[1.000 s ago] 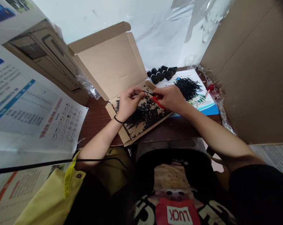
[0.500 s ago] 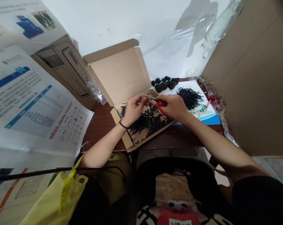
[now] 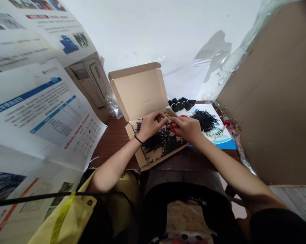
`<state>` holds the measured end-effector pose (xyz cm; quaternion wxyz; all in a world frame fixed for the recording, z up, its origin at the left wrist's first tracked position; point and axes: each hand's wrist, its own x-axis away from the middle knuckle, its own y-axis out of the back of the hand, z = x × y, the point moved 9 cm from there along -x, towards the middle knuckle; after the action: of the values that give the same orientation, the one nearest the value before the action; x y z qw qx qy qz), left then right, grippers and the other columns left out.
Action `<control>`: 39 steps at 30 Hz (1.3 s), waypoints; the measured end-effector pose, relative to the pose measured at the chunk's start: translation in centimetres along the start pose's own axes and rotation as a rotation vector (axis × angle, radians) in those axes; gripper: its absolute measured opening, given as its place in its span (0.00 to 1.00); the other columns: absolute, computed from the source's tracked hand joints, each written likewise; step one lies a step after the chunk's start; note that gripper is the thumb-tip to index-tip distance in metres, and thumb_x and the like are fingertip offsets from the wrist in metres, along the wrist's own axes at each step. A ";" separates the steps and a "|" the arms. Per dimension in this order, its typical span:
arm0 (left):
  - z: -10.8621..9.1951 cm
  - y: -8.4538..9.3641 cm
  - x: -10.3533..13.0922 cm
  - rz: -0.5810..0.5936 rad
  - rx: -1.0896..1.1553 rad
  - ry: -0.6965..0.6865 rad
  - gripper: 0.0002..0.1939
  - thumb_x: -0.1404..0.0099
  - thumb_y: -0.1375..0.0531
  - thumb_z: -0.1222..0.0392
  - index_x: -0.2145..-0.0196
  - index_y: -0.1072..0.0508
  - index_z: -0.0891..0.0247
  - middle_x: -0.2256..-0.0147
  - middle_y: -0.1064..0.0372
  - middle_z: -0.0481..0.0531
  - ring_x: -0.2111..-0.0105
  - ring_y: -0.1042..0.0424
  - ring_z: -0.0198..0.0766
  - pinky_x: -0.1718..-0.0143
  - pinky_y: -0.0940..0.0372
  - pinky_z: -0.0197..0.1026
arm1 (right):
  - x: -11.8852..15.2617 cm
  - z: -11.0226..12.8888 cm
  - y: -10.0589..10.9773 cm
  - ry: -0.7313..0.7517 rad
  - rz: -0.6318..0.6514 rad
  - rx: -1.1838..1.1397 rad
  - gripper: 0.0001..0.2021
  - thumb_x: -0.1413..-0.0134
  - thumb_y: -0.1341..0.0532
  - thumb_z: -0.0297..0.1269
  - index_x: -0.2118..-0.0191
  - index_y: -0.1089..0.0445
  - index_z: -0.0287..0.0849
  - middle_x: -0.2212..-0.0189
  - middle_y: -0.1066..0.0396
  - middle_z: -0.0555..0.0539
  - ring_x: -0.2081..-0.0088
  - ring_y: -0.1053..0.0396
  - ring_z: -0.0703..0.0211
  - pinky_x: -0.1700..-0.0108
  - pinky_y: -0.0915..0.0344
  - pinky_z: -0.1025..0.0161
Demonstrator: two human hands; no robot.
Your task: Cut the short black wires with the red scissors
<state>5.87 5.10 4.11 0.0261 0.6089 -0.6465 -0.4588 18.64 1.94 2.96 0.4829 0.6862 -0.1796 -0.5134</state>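
Over an open cardboard box, my left hand is closed, thumb and forefinger pinched together. Anything between those fingertips is too small to make out. My right hand keeps red-handled scissors in its grip, the blades hidden from view. Its thumb and forefinger reach to the left hand's fingertips and nearly touch them. Below both hands, the box holds many thin black strips on the left and short black pieces scattered on the right.
Behind and right of the box lie tied black bundles, a loose black pile and pale bands on a printed sheet. Cardboard stands at the right, a printed poster at the left. The box lid stands raised.
The view has tilted up, so everything sits lower. The scissor blades, pointing at my left fingers before, no longer show; my right fingertips have come up to the left ones.
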 end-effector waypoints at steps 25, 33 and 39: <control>-0.6 -2.2 1.2 0.289 -0.266 -0.200 0.21 0.36 0.44 0.52 0.47 0.37 0.58 0.69 0.29 0.50 0.67 0.28 0.41 0.64 0.33 0.44 | -0.5 -3.4 -1.0 -0.208 0.122 -0.097 0.11 0.46 0.46 0.39 0.62 0.27 0.51 0.68 0.23 0.49 0.71 0.28 0.55 0.75 0.47 0.62; -0.2 -1.2 0.7 0.177 -0.297 -0.118 0.09 0.31 0.54 0.60 0.59 0.37 0.63 0.70 0.28 0.51 0.72 0.29 0.38 0.71 0.37 0.40 | 0.0 -3.6 -1.4 -0.230 0.130 -0.131 0.11 0.46 0.44 0.41 0.59 0.27 0.52 0.66 0.23 0.50 0.69 0.27 0.56 0.73 0.43 0.63; -0.3 -0.9 0.7 0.137 -0.247 -0.104 0.09 0.32 0.52 0.59 0.67 0.36 0.63 0.71 0.30 0.50 0.72 0.32 0.35 0.71 0.41 0.38 | 0.1 -3.5 -1.9 -0.212 0.150 -0.137 0.12 0.45 0.44 0.42 0.58 0.27 0.50 0.68 0.23 0.50 0.71 0.28 0.56 0.73 0.44 0.63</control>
<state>6.57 4.52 3.42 0.0987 0.5311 -0.6256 -0.5629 21.29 4.43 1.30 0.5439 0.5783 -0.2449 -0.5565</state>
